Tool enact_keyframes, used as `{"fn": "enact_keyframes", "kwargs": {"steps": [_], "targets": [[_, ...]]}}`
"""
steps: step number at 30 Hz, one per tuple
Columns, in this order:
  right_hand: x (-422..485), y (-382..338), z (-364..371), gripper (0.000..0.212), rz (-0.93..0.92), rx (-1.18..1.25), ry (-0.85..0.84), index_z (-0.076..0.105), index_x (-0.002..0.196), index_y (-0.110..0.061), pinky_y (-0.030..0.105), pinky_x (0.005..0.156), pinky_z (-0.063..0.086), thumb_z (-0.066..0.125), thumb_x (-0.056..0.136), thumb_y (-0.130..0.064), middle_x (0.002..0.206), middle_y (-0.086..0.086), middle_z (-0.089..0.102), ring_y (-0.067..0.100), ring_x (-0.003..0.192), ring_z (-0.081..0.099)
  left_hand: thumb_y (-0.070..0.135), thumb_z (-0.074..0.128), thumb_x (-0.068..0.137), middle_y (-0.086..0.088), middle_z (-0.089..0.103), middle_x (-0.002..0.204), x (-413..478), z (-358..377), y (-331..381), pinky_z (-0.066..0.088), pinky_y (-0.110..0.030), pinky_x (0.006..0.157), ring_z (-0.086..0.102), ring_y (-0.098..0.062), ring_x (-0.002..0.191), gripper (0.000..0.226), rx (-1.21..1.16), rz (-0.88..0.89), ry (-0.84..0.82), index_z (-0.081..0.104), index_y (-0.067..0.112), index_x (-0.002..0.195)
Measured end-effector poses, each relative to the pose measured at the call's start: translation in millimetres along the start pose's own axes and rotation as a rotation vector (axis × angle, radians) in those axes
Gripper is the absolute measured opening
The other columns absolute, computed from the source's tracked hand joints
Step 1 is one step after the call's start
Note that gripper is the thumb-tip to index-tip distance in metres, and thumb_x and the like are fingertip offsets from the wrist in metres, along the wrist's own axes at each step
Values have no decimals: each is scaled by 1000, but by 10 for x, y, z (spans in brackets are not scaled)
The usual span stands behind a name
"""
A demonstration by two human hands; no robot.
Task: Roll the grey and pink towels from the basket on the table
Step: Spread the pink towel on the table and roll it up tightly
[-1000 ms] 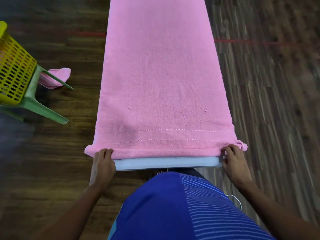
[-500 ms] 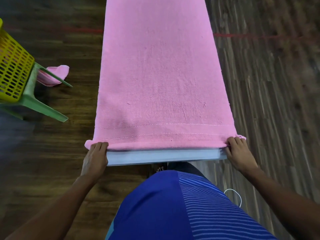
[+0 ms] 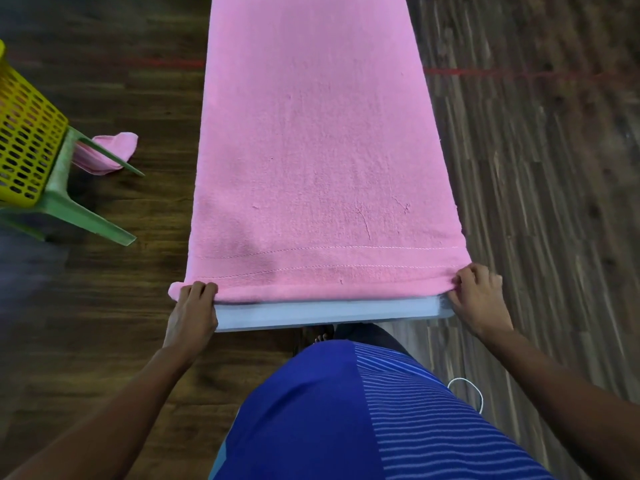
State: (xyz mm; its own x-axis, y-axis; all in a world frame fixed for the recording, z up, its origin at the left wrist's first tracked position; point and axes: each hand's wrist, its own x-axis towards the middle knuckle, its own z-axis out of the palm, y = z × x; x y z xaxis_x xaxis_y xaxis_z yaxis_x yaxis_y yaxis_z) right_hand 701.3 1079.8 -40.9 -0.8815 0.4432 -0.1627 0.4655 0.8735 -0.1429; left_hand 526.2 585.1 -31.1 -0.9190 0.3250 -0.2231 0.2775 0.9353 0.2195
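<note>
Lighting moderate and diffuse. The pink towel (image 3: pixel 311 150) is the brightest area and sharp; its hem stitching is legible. A soft grey shadow lies on its near-left part. The floor (image 3: pixel 536 202) right of the towel is streaked with motion blur; left of the towel it is dim. Wide-angle stretching toward the edges.

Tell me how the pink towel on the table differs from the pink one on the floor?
The table towel lies spread flat along the table; the floor towel is bunched up. The left hand and right hand grip the table towel's near edge; nothing touches the floor towel. Both are pink.
</note>
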Motion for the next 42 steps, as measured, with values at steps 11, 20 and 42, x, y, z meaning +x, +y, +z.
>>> {"fn": "enact_keyframes", "kwargs": {"steps": [11,20,42], "targets": [[9,-71,-66,30,-144,116,-17,62,94,-8,43,80,43,41,83,-26,92,11,65,34,84,54,4,62,88,-15,68,99,9,-65,-72,50,-47,77,59,-31,87,20,-23,48,52,64,3,108],[430,-133,-151,21,-20,-37,24,63,105,-12,47,81,40,66,86,-19,104,15,57,37,94,51,4,63,85,-21,56,104,350,-116,20,39,-55,83,50,-40,98,20,118,-55,164,61,5,104],[460,-60,-219,34,-41,-19,-149,66,83,-10,41,75,38,38,84,-30,89,13,68,34,85,55,13,47,90,-10,65,73,358,-84,-181,46,-49,75,58,-30,68,19,55,-39,97,63,9,79]]}}
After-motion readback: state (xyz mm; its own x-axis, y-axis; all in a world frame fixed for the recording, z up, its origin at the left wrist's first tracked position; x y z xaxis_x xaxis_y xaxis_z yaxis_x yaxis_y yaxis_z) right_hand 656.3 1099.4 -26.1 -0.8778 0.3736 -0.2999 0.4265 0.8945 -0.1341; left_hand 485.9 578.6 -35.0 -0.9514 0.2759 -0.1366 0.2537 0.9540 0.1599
